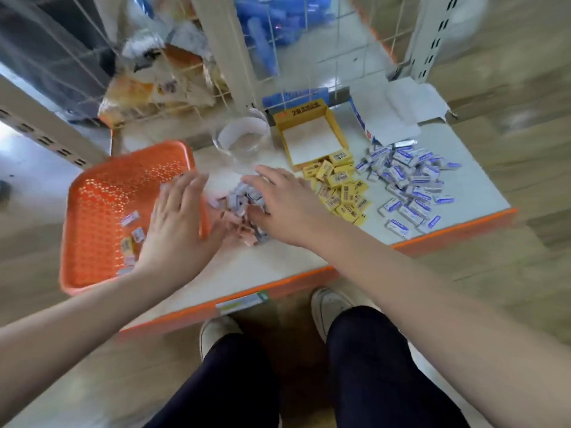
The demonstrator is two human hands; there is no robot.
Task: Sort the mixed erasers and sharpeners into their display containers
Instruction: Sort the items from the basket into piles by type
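Left hand (179, 220): palm down, fingers straight and close together, holding nothing; it hovers over the tray's 3 o'clock rim, blurred.
Right hand (287, 205): palm down, fingers nearly straight, resting on the 3 o'clock side of the sharpeners.
Sharpeners (239, 200): small grey and pink pile at the shelf's centre, between the two hands.
Tray (102, 217): orange, perforated, at 9 o'clock on the shelf, overhanging its edge; a few loose pieces (133, 233) lie near its 4 o'clock corner.
Yellow erasers (343, 189): heap just at 3 o'clock of the right hand, spilling from the yellow box's open front.
Yellow box (301, 114): open, at 12 o'clock of that heap.
White erasers (408, 180): blue-printed heap at 3 o'clock of the yellow ones, touching them.
White box (386, 118): open, flaps up, at 12 o'clock of the white heap.
Jar (244, 134): clear, white label, at 12 o'clock of the sharpeners.
Shelf (278, 261): pale top, orange front edge.
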